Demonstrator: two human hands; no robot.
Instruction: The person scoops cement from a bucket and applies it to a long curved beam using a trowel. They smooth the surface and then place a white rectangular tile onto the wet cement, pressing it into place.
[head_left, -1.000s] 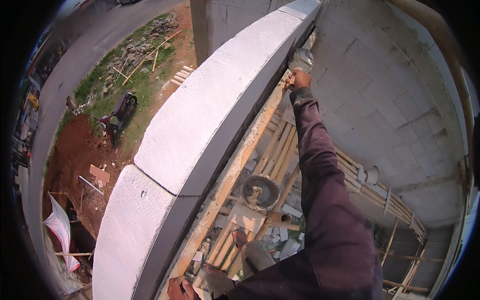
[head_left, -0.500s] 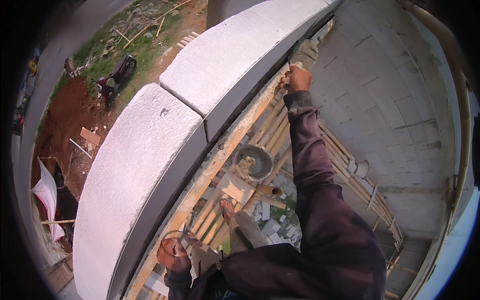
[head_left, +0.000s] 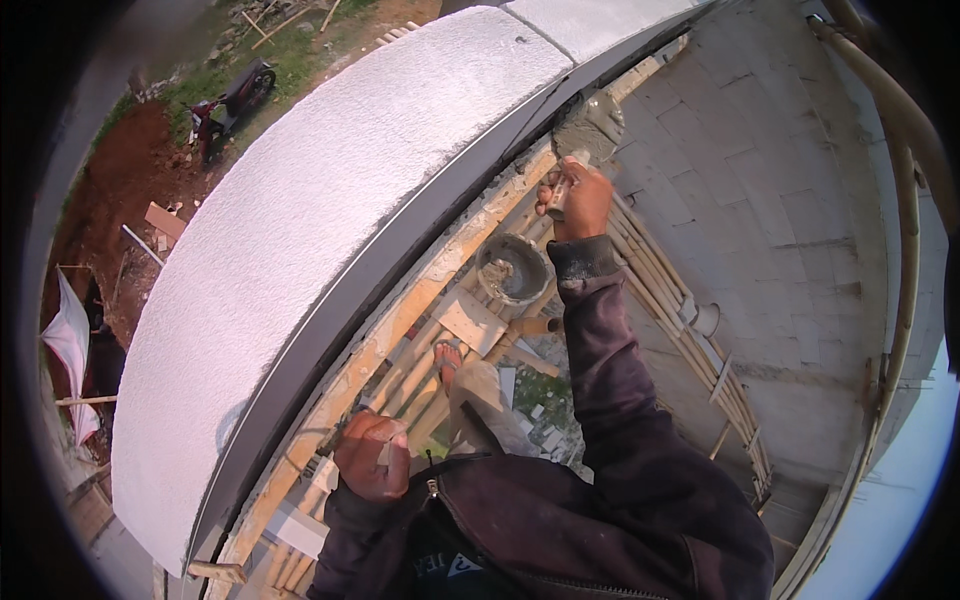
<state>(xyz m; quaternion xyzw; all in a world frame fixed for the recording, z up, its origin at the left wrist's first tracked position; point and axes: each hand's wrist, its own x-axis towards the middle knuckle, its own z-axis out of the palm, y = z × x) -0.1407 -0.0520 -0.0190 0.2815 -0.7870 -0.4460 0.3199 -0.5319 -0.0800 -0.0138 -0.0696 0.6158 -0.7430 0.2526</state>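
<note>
My right hand (head_left: pixel 580 200) grips the wooden handle of a trowel (head_left: pixel 590 125), whose mortar-smeared blade lies along the gap beside a wooden plank (head_left: pixel 445 255). Low in the view, my left hand (head_left: pixel 372 455) is curled near that plank, with something small and pale at its fingertips that I cannot make out. A long row of white blocks (head_left: pixel 310 220) runs diagonally along the plank’s outer side, a dark band beneath its upper face. A round bucket of grey mortar (head_left: pixel 510 268) sits on bamboo below my right hand, beside a small board (head_left: pixel 470 322).
Bamboo poles (head_left: pixel 700 350) and a block wall (head_left: pixel 760 200) stand on the right. My foot (head_left: pixel 447 360) is on bamboo above a drop with rubble. Down left, outside, are a motorbike (head_left: pixel 228 108), red soil (head_left: pixel 110 190) and a pale cloth (head_left: pixel 75 350).
My right hand and trowel have moved down along the plank toward me. My left hand has risen higher into view. The camera view has shifted, with the outside scene sliding upward and left.
</note>
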